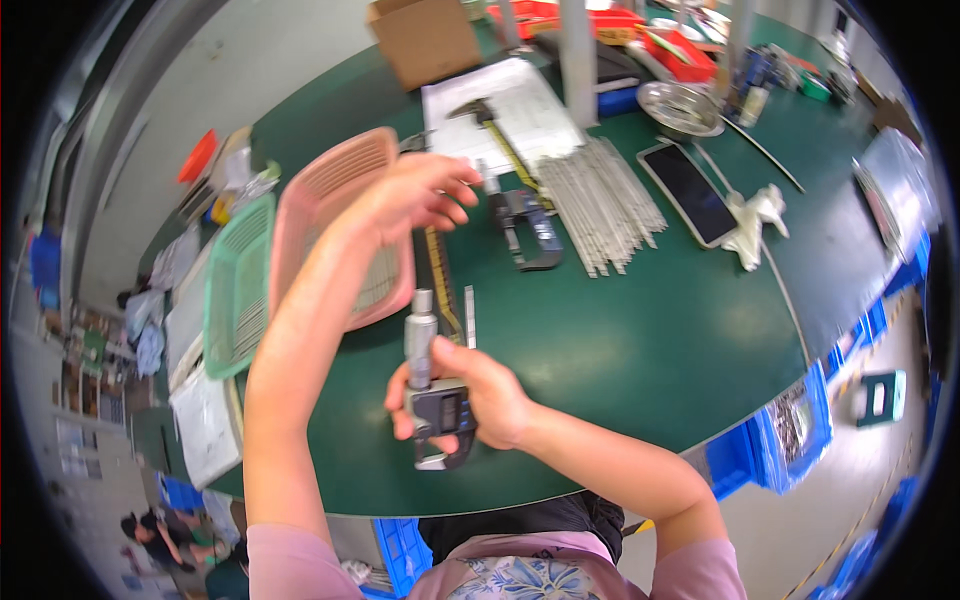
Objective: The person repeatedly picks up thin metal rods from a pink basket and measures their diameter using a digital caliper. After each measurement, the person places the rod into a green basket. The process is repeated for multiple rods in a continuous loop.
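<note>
My right hand is closed around a digital micrometer, held upright above the green table near its front edge. My left hand is raised beside the pink basket, its fingers apart and slightly bent, with nothing in them. Just right of it lies a second digital micrometer. A caliper rests partly on white paper sheets behind that. Below the left hand, a long black and yellow tool is partly hidden. A short metal strip lies beside it.
A bundle of thin metal rods lies mid-table. Right of it are a phone, a crumpled white glove and a metal bowl. A green basket stands left. A cardboard box and a post are behind.
</note>
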`<state>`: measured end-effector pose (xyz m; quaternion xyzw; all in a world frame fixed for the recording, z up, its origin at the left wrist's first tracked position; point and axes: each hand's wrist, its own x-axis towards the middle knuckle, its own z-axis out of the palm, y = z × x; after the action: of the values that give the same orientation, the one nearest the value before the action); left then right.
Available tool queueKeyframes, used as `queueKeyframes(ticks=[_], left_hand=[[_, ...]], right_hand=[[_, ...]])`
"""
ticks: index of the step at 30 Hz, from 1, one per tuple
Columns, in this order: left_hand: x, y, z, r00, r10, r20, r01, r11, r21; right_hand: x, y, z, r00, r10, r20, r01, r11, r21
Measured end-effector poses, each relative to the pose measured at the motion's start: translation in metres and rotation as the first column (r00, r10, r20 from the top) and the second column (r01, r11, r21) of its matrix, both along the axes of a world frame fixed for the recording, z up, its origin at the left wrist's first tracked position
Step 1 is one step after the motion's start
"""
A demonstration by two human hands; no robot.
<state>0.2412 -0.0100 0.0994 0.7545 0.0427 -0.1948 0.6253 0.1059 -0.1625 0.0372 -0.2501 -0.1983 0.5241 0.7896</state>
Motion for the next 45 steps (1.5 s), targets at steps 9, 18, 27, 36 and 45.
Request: queueKeyframes(ticks=[9,18,27,36,45], left_hand=[[-0.041,0.186,-0.071,0.897,-0.054,0.438,-0.389,0.372,0.843],[-0.038,0.170,-0.074,0.936,-0.094,0.340,-0.307,0.255,0.917],[-0.064,0.164,-0.033,0.856,0.319,0.407,-0.425,0.883,0.201],[-0.127,0.147,-0.022,0.972,0.177,0.155,-0.208,0.953,0.218],[-0.204,0.042,-0.037,0.818,0.472,0.329,-0.226,0.789,-0.571]], right_hand=[[-0.014,0.013,-0.007,0.998,0.044,0.046,-0.038,0.992,-0.123],[-0.008,0.009,-0.010,0.999,-0.014,0.034,0.018,0.993,-0.119],[-0.009,0.009,-0.009,0.997,-0.044,0.055,0.052,0.986,-0.156],[-0.011,0.015,-0.008,0.991,-0.124,0.049,0.131,0.973,-0.190],[0.011,0.005,0.005,0.919,-0.391,-0.056,0.379,0.913,-0.150]])
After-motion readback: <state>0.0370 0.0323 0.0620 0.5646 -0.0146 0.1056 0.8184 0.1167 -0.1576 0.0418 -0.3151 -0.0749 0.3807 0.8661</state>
